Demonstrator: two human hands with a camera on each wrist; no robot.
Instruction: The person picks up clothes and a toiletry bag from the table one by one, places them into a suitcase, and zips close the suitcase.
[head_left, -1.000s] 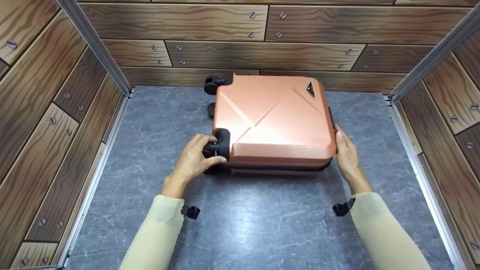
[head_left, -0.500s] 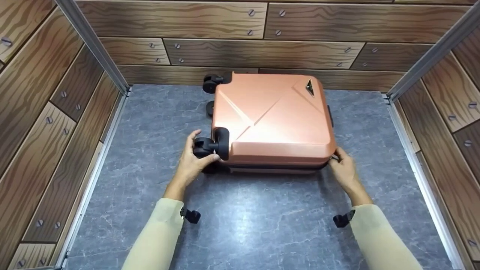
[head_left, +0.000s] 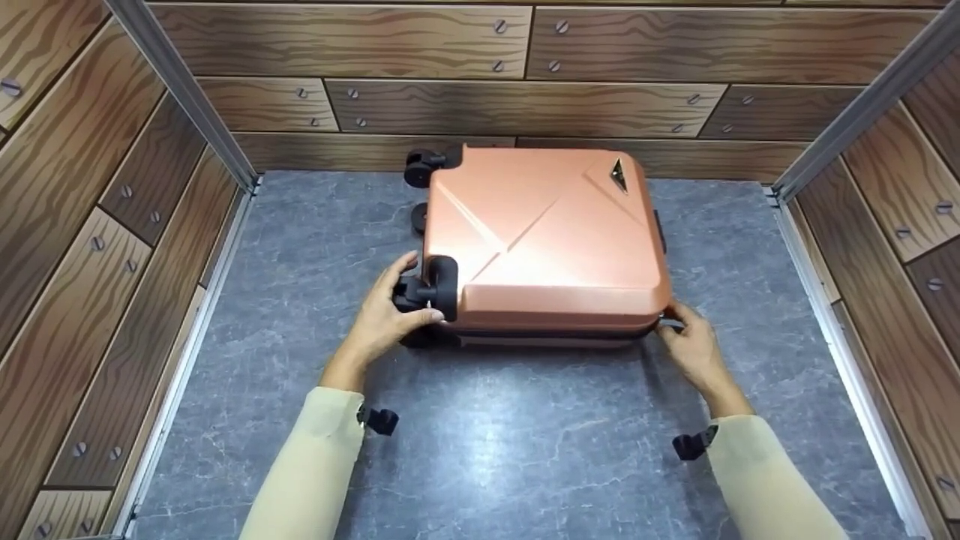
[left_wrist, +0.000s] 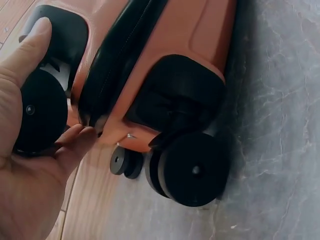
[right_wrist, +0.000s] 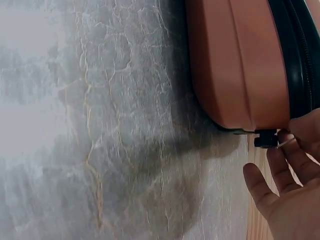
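An orange-pink hard-shell suitcase [head_left: 547, 225] lies flat on the floor, its black wheels to the left. My left hand [head_left: 381, 315] curls round the near upper wheel [left_wrist: 42, 110], with its thumb on the black corner guard [left_wrist: 70, 37] and fingertips by the dark zip band [left_wrist: 117, 60]. At the near right corner, my right hand [head_left: 694, 341] pinches a small, thin, shiny piece, apparently a zipper pull [right_wrist: 287, 143], between thumb and index finger; the other fingers are spread loosely. Part of the pull is hidden by the fingers.
Grey marble-patterned floor [head_left: 480, 442] lies beneath the suitcase. Wood-patterned walls [head_left: 427, 45] stand behind it and on both sides, with metal corner posts [head_left: 191, 97]. Another wheel [left_wrist: 195, 170] sits low, close to the floor. A small black camera is on each wrist.
My right hand has moved from the suitcase's right side down to its near corner and taken the zipper pull. The left hand loosened round the wheel, then closed in again. The suitcase stays put.
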